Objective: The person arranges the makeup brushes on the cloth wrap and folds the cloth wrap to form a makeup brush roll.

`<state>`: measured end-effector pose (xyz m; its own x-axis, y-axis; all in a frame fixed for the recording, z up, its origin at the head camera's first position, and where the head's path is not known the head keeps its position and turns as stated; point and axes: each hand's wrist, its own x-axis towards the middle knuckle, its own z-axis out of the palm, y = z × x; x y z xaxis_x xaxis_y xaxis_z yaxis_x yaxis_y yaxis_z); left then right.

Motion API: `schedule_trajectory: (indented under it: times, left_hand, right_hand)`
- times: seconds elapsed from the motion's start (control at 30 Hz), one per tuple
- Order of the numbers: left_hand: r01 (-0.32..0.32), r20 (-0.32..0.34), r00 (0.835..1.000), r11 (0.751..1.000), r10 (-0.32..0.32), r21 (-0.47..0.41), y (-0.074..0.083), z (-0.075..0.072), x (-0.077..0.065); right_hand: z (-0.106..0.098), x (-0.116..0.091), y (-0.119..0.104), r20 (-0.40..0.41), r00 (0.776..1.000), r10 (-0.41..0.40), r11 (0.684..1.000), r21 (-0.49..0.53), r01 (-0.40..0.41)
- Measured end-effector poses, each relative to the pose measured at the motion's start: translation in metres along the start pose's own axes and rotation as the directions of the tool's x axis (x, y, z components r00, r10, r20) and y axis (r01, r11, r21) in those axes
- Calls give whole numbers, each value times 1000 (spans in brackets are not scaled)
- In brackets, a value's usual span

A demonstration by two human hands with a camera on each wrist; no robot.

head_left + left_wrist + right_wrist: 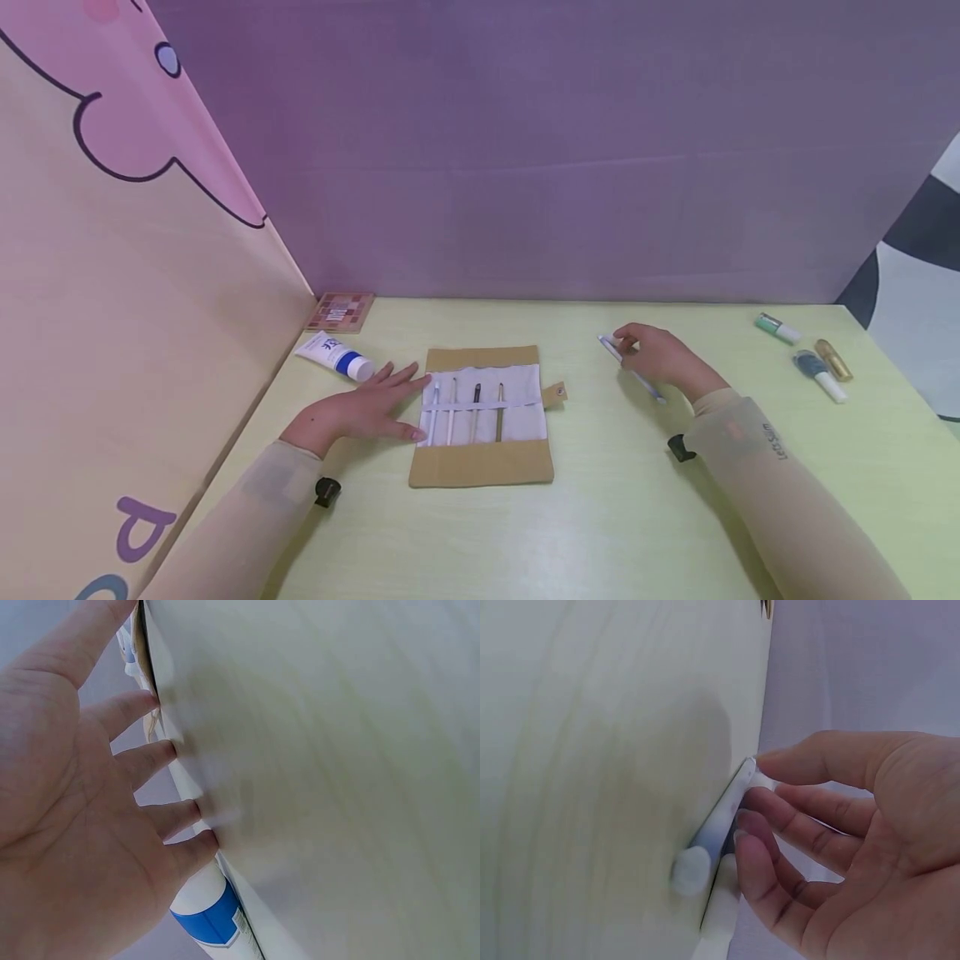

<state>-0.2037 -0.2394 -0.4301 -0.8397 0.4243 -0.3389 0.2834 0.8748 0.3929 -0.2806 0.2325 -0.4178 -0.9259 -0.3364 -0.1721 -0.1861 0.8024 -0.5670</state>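
Observation:
A brown roll-up pencil case (480, 475) lies unrolled on the table, several slim pencil-like sticks (477, 408) tucked under the elastic band across its pale lining. At its left edge my left hand (360, 412) rests with spread fingers, thumb and index fingertip right at the border. In the left wrist view the fingertips (166, 748) meet the tabletop. To the right of the case, my right hand (660, 354) pinches a slim white pen-like stick (647, 387) between thumb and curled fingers. The stick (724, 814) lies low along the table in the right wrist view, its rounded end towards the camera.
A white tube with a blue band (333, 357) lies just beyond my left hand, before a pink checked square (340, 312). Three small bottles, one green (777, 327), one gold (833, 360) and one dark blue (819, 375), lie far right. Fabric walls (570, 208) border the table.

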Motion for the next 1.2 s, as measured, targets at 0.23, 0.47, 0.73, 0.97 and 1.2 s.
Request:
schedule_trajectory:
  times: [0.23, 0.47, 0.73, 0.97, 1.2]
  left_hand:
    - [2, 0, 1000, 1000, -2, -7, 0, 0, 0]
    - [8, 5, 1000, 1000, -8, -3, -1, 1, 0]
    - [-2, 0, 1000, 1000, 2, 1, -3, 1, 0]
    - [-1, -3, 1000, 1000, 1, 8, -3, 1, 0]
    - [-6, -7, 1000, 1000, 6, -2, -1, 0, -1]
  right_hand:
    - [4, 2, -4, 15, 1000, -12, 999, -48, 13]
    - [9, 5, -10, 22, 1000, 0, 994, -110, 3]
    - [9, 12, -14, 43, 998, -47, 974, -221, 56]
    - [10, 18, -18, 30, 995, -99, 960, -261, 103]
    - [15, 24, -15, 17, 994, -107, 961, -256, 108]
